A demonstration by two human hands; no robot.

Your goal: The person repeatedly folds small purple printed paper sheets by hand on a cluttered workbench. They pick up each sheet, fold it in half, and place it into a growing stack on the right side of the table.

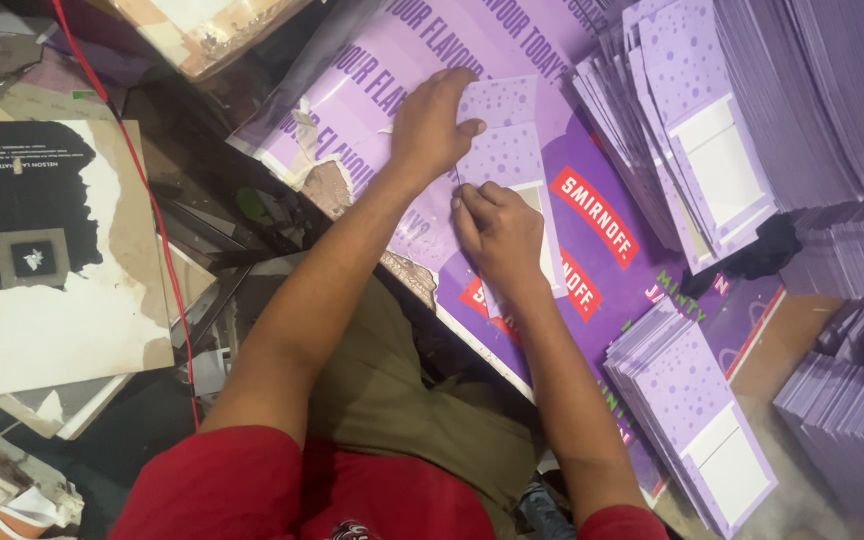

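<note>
Stacks of lilac cards [692, 400] crowded the purple poster [592, 250] on all sides. Left hand [435, 125] pressed flat and right hand [499, 232] pinched the dotted lilac card [507, 150] lying on it; the card's lower part was hidden.

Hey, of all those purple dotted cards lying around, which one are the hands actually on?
The single card lying flat on the big purple poster, under the left hand and right hand. The others sit untouched in stacks to the right.
</note>
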